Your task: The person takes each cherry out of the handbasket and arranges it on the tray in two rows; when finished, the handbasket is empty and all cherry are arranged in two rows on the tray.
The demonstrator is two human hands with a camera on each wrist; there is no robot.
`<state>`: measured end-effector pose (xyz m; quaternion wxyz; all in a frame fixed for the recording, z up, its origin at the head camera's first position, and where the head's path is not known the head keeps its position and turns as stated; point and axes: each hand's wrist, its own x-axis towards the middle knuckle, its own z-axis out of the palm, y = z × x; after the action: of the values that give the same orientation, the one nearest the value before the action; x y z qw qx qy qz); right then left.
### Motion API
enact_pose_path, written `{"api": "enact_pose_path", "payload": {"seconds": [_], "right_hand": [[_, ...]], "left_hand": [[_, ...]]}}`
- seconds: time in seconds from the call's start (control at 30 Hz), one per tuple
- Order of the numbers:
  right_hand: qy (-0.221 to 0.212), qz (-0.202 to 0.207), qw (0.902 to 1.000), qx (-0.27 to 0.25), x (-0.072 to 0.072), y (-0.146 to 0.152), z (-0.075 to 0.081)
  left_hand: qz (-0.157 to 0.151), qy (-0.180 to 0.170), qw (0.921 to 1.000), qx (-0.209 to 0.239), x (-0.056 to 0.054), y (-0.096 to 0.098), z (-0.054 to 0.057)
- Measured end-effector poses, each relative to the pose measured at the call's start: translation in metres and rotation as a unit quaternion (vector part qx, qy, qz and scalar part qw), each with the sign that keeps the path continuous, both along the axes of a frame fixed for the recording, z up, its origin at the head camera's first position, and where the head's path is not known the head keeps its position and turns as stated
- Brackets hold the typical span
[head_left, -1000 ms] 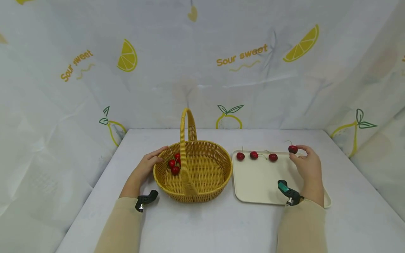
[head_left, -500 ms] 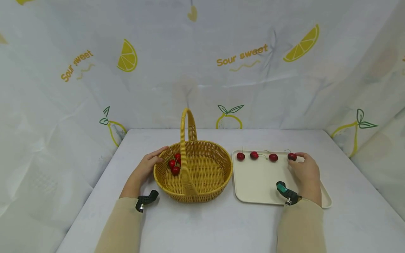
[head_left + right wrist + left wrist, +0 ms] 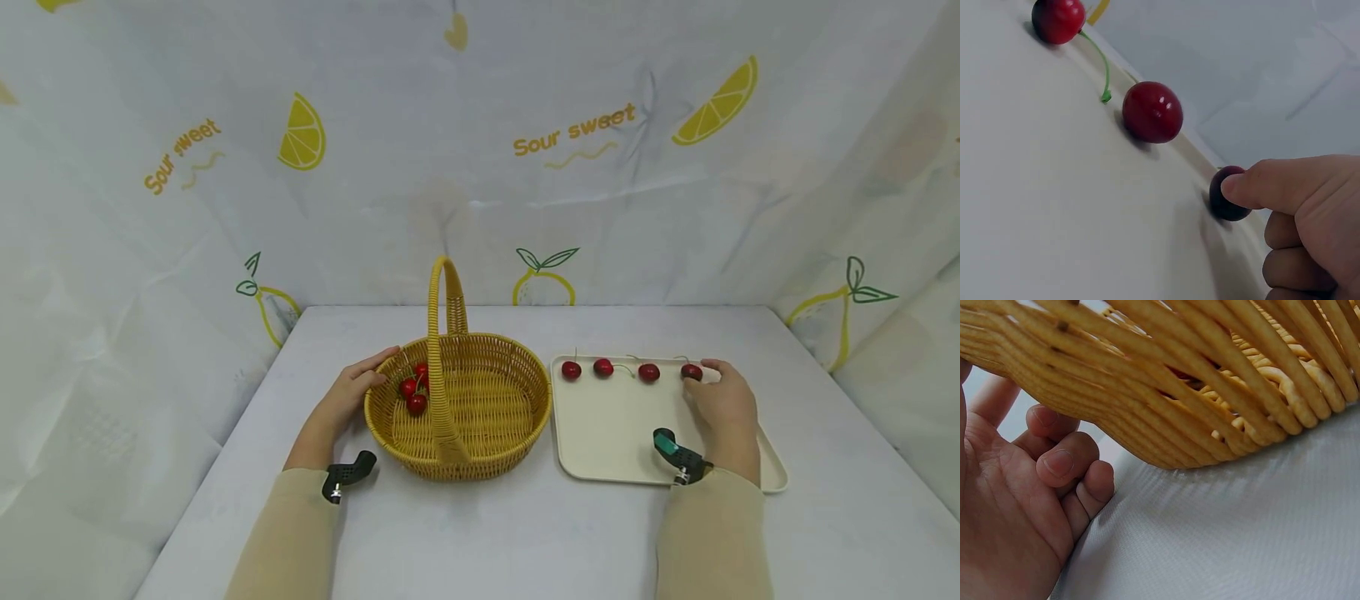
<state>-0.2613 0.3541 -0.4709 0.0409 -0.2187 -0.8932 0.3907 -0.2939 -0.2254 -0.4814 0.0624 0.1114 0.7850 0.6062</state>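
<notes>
My right hand [image 3: 726,404] pinches a dark red cherry [image 3: 691,372] between thumb and fingers, low over the back right part of the cream tray [image 3: 622,433]. In the right wrist view the thumb covers part of this cherry [image 3: 1229,203], and the other fingers are curled in. To its left another dark cherry [image 3: 1152,112] lies along the tray's back edge. On the left, my left hand [image 3: 345,398] grips the rim of the yellow wicker basket [image 3: 491,400]. Seen from the left wrist, several fingers [image 3: 1063,453] curl beside the basket wall.
Several small red fruits [image 3: 416,404] lie in the basket's left part, beside its tall arched handle [image 3: 437,333]. Two more cherries, a left one [image 3: 571,370] and a middle one [image 3: 603,367], are on the tray. A white patterned curtain [image 3: 480,183] stands behind the table.
My right hand has lowered the cherry to the tray's back edge, in line with the others, and shifted slightly left. My left hand and the basket have stayed put.
</notes>
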Motion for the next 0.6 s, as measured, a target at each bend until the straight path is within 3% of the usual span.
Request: {"api": "enact_pose_path", "payload": {"seconds": [0.23,0.43,0.6], "right_hand": [[0.068,0.047,0.9966,0.008,0.004,-0.004,0.032],[0.110,0.055,0.9922,-0.018,0.015,-0.020,0.065],[0.161,0.074,0.9825,-0.057,0.020,-0.037,0.086]], "left_hand": [[0.004,-0.004,1.0000,-0.001,-0.001,0.000,0.000],[0.004,-0.010,0.9999,0.004,-0.001,0.000,-0.002],[0.004,-0.013,0.9998,0.011,-0.001,0.001,-0.002]]}}
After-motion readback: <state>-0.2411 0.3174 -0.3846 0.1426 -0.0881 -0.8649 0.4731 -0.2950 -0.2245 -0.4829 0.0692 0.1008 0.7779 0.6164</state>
